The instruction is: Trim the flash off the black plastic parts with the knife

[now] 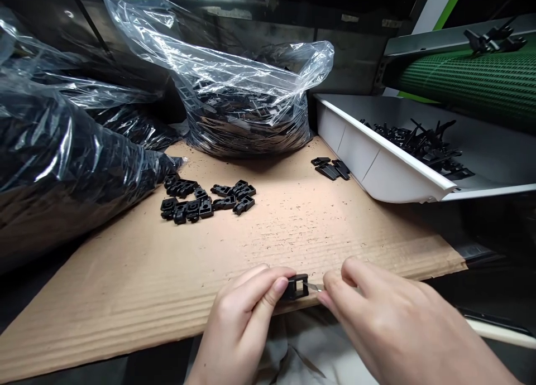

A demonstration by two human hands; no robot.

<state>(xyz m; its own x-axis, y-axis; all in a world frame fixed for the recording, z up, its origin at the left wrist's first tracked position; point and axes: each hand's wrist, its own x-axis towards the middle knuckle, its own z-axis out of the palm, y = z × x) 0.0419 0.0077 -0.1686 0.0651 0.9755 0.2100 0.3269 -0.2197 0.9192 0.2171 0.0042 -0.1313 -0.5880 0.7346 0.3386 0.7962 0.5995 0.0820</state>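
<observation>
My left hand (247,312) pinches a small black plastic part (296,287) with a square opening, just over the near edge of the cardboard sheet (293,229). My right hand (389,323) is closed on a thin metal blade (314,287), and the blade's tip touches the part's right side. Both hands sit low in the middle of the view.
A pile of several black parts (205,198) lies on the cardboard at left centre, a smaller group (330,168) at the right. Clear bags full of black parts (243,111) (54,150) stand behind and left. A white tray (377,162) with parts sits under a green conveyor (469,81).
</observation>
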